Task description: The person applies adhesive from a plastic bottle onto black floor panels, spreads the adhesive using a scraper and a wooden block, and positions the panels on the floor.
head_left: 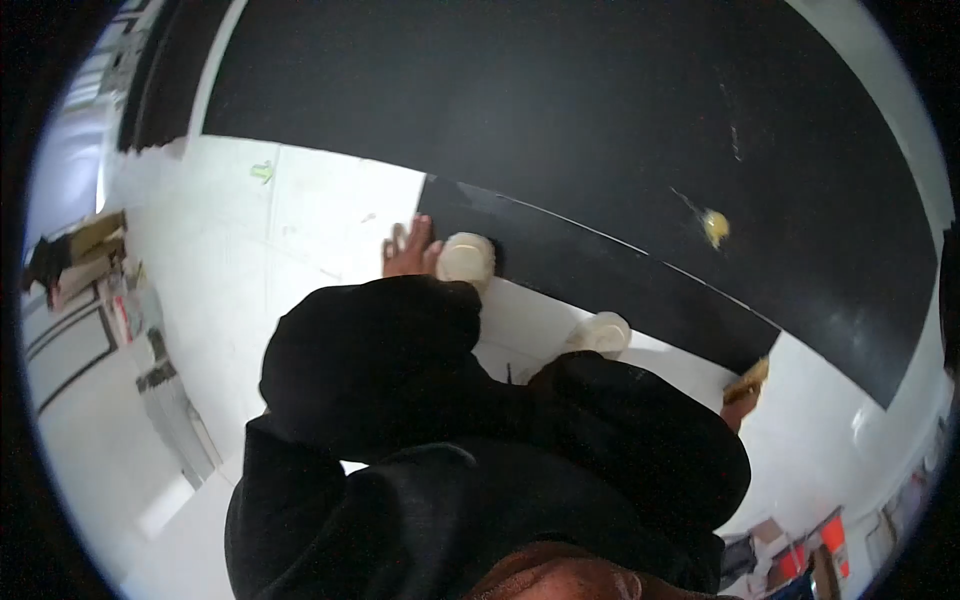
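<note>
My left hand (408,252) lies at the left end of a narrow black strip (590,260), fingers stretched and apart, one fingertip at the strip's edge. At the opposite end, my right hand (738,410) is closed on a flat tan piece (748,381) whose exact kind I cannot make out. That piece meets the strip's right corner. The strip lies along the near edge of a large black sheet (520,90), with a thin pale seam between them. On the sheet sits a small yellowish lump (715,227), its kind unclear.
My pale shoes (466,258) touch or nearly touch the strip's near edge. White tiled floor (240,230) surrounds the sheet, with a green arrow mark (262,172) on it. Blurred items, some red-orange (833,530), stand at the lower right; a dark panel (175,75) is at the upper left.
</note>
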A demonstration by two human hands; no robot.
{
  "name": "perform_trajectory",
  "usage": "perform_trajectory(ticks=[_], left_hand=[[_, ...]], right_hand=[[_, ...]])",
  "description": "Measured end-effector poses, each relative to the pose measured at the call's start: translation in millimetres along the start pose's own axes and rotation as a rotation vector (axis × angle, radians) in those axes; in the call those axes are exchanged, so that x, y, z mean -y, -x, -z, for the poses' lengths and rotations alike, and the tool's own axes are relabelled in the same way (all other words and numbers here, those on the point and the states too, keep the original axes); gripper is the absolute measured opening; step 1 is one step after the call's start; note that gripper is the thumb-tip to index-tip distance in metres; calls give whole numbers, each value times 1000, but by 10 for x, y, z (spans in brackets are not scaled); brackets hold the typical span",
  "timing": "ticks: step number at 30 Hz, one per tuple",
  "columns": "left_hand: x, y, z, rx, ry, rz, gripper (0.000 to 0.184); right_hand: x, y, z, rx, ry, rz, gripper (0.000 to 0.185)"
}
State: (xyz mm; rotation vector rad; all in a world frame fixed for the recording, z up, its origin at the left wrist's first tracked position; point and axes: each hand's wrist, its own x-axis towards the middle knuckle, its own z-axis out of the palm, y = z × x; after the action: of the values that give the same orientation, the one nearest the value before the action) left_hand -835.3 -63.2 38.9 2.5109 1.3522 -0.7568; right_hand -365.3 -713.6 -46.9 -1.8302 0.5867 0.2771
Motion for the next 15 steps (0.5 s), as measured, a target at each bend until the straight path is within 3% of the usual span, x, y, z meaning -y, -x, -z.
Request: perform_trajectory(ticks=[4,5,6,8,10,15], left_hand=[[1014,-400,-1111,-431,18,-358,59],[987,-438,-992,-481,70,-421,59],[690,-359,-756,-490,446,-371,56],[524,-389,-641,-329,402,-171,54],[938,-551,-1246,-488,247,-290,52],[1062,-460,-1233,-389,294,-351,50]], right_hand=[[-199,123,59,47,389,159,51],[-365,21,117,-51,8,159,42],[-44,334,1,30,-33,211,45],[449,598,-293,-121,-7,26,45],[365,553,-276,-144,24,53,46],[316,398,-176,-152,155,157,51]])
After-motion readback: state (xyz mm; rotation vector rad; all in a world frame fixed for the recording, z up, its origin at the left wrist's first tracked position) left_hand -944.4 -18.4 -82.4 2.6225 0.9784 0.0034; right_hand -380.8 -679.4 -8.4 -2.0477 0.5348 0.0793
